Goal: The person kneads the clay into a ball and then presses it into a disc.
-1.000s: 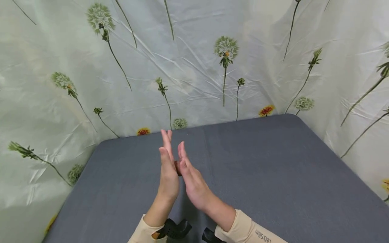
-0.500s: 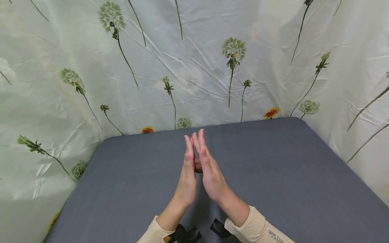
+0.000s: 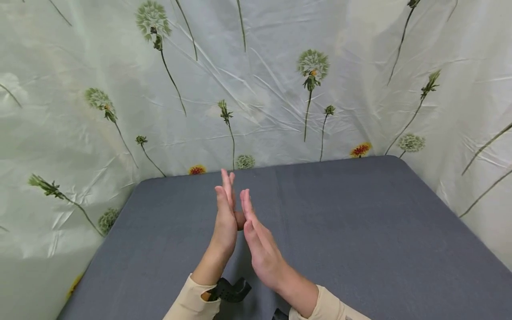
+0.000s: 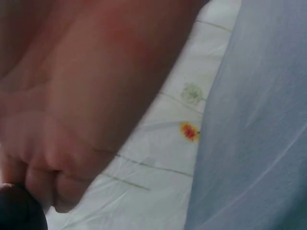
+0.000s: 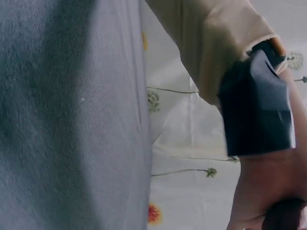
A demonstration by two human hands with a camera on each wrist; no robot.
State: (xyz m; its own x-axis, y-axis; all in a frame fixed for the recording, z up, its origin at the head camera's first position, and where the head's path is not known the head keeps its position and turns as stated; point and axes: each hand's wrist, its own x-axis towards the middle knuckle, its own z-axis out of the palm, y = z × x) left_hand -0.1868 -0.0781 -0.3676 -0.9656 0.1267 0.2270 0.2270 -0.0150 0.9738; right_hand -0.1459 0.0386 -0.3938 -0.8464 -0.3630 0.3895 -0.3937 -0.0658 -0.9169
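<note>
A small brown rounded lump (image 3: 240, 220) sits between the two palms, above the table, partly covered by both hands. My left hand (image 3: 226, 229) presses it from the left with straight fingers pointing forward. From the other side my right hand (image 3: 264, 251) lies flat against it, its fingertips further back than the left's. In the left wrist view a palm (image 4: 91, 86) fills the upper left, with a dark rounded lump (image 4: 19, 211) at the lower corner. The right wrist view has the left wrist (image 5: 271, 177) and a dark lump (image 5: 285, 215) by the palm.
The table (image 3: 340, 222) under the hands has a dark grey cloth surface. Behind and beside it hangs a pale curtain (image 3: 264, 89) printed with dandelions. A black camera mount (image 3: 232, 291) is strapped at the left wrist, below the cream sleeve (image 3: 194, 300).
Half a second ago the right hand reached further forward than the left, and both were further right. Now the left leads and the right has slid back, the lump still between them.
</note>
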